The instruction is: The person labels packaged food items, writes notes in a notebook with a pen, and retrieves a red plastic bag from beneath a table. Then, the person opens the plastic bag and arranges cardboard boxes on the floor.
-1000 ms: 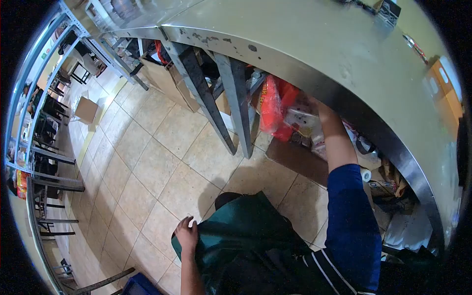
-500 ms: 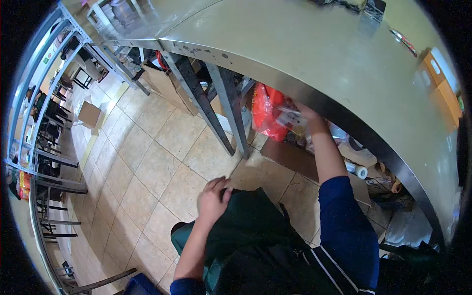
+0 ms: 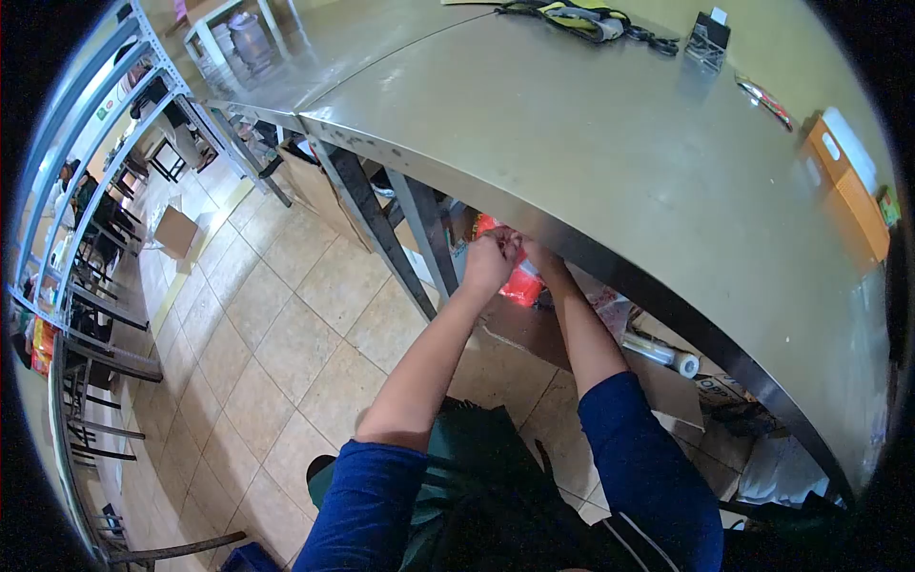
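Observation:
A red plastic bag (image 3: 522,288) with pale print lies under the front edge of the metal table (image 3: 572,124), above an open brown cardboard box (image 3: 524,336). My left hand (image 3: 490,261) is at the bag's upper part, its fingers curled closed on the plastic. Right beside it, my right hand (image 3: 539,254) reaches in below the table edge and meets the left at the bag. The right hand's fingers are mostly hidden by the left hand and the edge. Clear plastic (image 3: 610,307) shows to the right of my right forearm.
Metal table legs (image 3: 424,229) stand just left of my hands. Rolls of clear film (image 3: 658,353) and cartons lie under the table at right. On top are a black and yellow strap bundle (image 3: 581,21), a cutter (image 3: 762,101) and an orange holder (image 3: 848,195). A carton (image 3: 175,232) sits on the floor.
My left hand has risen from near my lap to the red bag and closed on it. My right hand has shifted left and lower, alongside it. The view has tilted slightly.

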Action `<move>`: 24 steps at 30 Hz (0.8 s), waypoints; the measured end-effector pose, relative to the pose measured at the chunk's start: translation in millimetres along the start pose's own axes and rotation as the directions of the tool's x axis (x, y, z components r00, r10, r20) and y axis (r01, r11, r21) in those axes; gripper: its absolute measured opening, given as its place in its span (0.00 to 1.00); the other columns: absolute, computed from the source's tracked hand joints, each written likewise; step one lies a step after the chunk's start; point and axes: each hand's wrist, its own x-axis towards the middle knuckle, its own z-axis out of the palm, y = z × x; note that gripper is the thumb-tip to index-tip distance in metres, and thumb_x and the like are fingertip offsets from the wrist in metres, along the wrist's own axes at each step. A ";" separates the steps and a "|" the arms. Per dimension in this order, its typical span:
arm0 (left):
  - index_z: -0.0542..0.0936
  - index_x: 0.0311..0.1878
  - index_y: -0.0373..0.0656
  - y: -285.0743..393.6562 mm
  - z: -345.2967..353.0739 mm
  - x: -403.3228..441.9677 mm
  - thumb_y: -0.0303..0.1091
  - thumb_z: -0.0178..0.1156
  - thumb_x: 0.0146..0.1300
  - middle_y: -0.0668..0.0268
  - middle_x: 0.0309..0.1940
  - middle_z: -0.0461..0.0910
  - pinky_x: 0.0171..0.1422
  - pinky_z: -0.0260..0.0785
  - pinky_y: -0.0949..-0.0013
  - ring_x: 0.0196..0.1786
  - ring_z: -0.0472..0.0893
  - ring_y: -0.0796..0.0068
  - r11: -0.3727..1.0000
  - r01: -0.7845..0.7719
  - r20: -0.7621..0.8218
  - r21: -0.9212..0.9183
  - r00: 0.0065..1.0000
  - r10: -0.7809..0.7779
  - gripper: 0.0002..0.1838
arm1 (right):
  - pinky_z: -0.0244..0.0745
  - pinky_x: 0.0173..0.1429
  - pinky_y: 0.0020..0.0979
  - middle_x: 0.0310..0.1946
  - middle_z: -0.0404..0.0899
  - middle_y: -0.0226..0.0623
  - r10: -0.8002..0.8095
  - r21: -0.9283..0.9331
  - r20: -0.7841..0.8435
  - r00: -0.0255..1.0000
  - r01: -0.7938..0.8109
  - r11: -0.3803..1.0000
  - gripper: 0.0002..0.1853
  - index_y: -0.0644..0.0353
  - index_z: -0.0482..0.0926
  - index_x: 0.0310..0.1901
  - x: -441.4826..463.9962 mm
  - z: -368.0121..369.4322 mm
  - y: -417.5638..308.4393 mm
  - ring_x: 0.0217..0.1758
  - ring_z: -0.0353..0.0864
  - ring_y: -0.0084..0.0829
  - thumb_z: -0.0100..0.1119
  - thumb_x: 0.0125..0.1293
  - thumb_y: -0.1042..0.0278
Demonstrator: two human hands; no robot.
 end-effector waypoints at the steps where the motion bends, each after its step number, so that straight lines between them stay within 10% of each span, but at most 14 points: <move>1: 0.79 0.34 0.36 -9.2 7.6 2.8 0.33 0.54 0.55 0.48 0.26 0.77 0.38 0.71 0.58 0.31 0.79 0.51 1.000 0.001 0.005 0.000 1.000 -0.001 0.10 | 0.67 0.52 0.34 0.45 0.76 0.43 -0.007 -0.012 -0.005 1.000 0.007 1.000 0.21 0.59 0.74 0.48 -5.5 -1.7 4.3 0.48 0.75 0.38 0.56 0.57 0.54; 21: 0.80 0.33 0.44 -33.0 22.0 3.6 0.36 0.56 0.49 0.54 0.31 0.79 0.37 0.72 0.60 0.36 0.79 0.53 0.921 -0.266 -0.066 0.285 0.953 0.296 0.10 | 0.66 0.53 0.34 0.45 0.76 0.42 -0.225 -0.280 -0.051 0.973 0.202 0.939 0.21 0.59 0.74 0.48 -24.9 -33.7 48.0 0.48 0.74 0.36 0.56 0.58 0.55; 24: 0.79 0.36 0.44 -36.5 35.2 15.2 0.38 0.56 0.49 0.54 0.32 0.79 0.40 0.72 0.59 0.37 0.79 0.55 0.979 0.018 -0.062 0.204 0.998 -0.005 0.12 | 0.66 0.53 0.34 0.45 0.76 0.42 -0.257 -0.323 -0.041 0.966 0.230 0.918 0.21 0.59 0.74 0.48 -15.0 -24.6 43.2 0.48 0.74 0.36 0.56 0.58 0.55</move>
